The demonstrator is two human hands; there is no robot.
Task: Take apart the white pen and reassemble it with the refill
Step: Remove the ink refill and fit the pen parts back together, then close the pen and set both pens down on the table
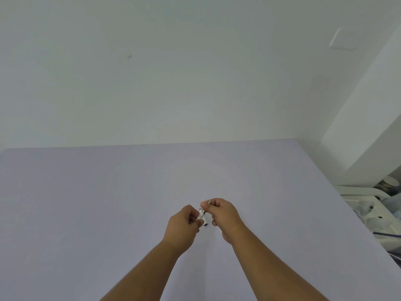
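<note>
My left hand (pixel 183 227) is closed around the white pen barrel (pixel 201 213), which points up and to the right toward my other hand. My right hand (pixel 223 216) pinches a thin rod, the refill (pixel 208 202), whose tip sticks out above my fingertips; its lower end meets the barrel's end. A small white piece with a dark opening (pixel 205 224) lies on the table just below and between my hands. Most of the barrel is hidden inside my left fist.
The pale lilac table (pixel 108 203) reaches back to a white wall. Its right edge runs diagonally, and beyond it lies a heap of white and grey items (pixel 373 211). A white column stands at the right.
</note>
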